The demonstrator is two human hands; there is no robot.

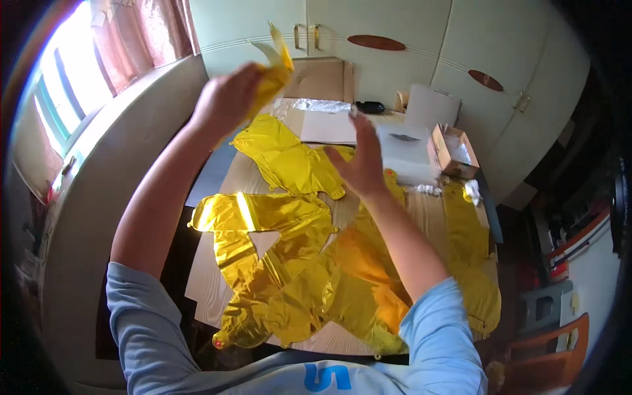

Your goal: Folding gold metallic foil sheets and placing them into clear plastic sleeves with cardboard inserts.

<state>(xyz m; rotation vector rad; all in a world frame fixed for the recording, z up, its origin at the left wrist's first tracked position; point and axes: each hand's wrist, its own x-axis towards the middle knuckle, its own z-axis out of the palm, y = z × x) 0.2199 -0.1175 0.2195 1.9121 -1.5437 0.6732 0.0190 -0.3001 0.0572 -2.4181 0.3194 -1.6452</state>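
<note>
My left hand (227, 99) is raised at the upper left, fingers closed around a folded yellow foil piece (271, 82). Two narrow ends of that piece stick up above the fist; its lower part is hidden by the hand. Over the table's middle hovers my right hand (364, 164), thumb and fingers apart, with nothing visible between them. Beneath it lie several flat, deflated gold foil balloons: one (286, 155) at the back, a shiny one (237, 214) at the left front, and another (471, 276) along the right edge. An orange see-through sheet (368, 260) overlaps the front ones.
The balloons cover much of a pale wooden table (210, 289). At its back right stands a small open cardboard box (454, 151), near a clear plastic bag (408, 155) and crumpled white bits (472, 192). Behind are pale cabinets (395, 66). An orange chair (550, 359) stands at the right.
</note>
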